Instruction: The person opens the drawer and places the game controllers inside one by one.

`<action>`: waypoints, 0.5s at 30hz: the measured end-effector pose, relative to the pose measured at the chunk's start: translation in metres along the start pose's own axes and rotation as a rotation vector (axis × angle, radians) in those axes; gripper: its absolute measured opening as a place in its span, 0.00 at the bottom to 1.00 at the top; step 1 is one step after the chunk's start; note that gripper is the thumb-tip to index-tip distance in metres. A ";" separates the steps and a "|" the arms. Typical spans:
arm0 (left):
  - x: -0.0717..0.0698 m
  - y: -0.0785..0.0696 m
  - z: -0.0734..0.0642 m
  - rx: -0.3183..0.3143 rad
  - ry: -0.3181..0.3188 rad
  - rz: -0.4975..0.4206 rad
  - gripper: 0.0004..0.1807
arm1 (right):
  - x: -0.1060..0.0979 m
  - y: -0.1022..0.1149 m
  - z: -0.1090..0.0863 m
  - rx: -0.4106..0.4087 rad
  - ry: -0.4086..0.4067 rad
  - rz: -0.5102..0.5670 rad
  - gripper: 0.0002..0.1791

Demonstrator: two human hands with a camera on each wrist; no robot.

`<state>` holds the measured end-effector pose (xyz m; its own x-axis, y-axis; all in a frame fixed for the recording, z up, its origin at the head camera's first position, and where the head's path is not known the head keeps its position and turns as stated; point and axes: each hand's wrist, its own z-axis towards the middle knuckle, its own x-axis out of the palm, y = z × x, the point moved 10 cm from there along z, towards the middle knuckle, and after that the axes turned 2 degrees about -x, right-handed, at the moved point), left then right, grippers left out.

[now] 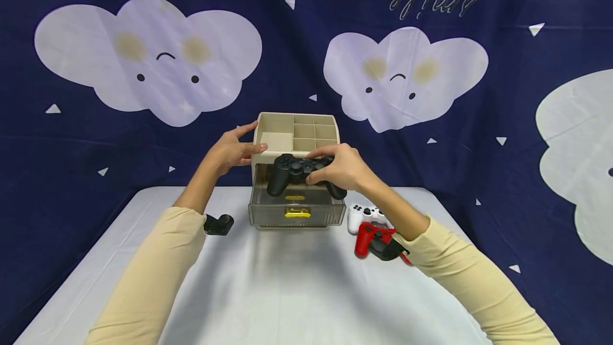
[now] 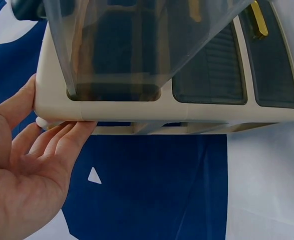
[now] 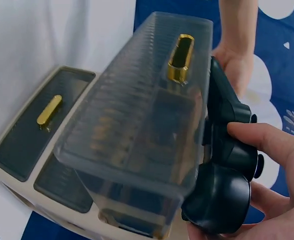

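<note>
A cream desktop drawer organizer (image 1: 273,156) with a divided open top stands on the table. Its smoky clear upper drawer (image 1: 268,213) is pulled out towards me, with a gold handle on the front. My left hand (image 1: 231,149) holds the organizer's upper left corner, thumb over the top edge and fingers along the side. In the right hand (image 1: 346,168) is a black game controller (image 1: 286,173), pinched between thumb and fingers above the open drawer. The right wrist view shows the controller (image 3: 222,195) close beside the drawer's rim (image 3: 199,165).
Right of the organizer a white controller (image 1: 355,218) and a red controller (image 1: 364,241) lie on the white table (image 1: 287,292), partly hidden by the right forearm. Lower closed drawers (image 2: 209,75) show in the left wrist view. A blue cloud-print curtain (image 1: 292,57) hangs behind.
</note>
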<state>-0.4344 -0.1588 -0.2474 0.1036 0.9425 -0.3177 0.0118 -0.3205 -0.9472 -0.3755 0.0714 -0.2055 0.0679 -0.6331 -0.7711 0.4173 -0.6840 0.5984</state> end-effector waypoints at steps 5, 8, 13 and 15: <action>-0.001 0.000 0.000 -0.002 0.000 -0.012 0.47 | 0.013 0.004 0.001 -0.014 0.026 -0.006 0.27; 0.000 0.000 0.000 0.000 0.006 -0.012 0.47 | 0.019 0.007 0.002 -0.029 0.036 -0.013 0.27; 0.001 0.000 0.000 -0.002 0.003 -0.006 0.47 | 0.029 0.009 0.004 -0.041 0.050 -0.022 0.27; 0.001 0.000 0.000 -0.001 -0.001 -0.008 0.47 | 0.033 0.008 0.004 -0.039 0.059 -0.025 0.26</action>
<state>-0.4343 -0.1584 -0.2479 0.1020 0.9453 -0.3098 0.0140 -0.3128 -0.9497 -0.3738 0.0435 -0.2251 0.1098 -0.5926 -0.7980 0.4542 -0.6842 0.5706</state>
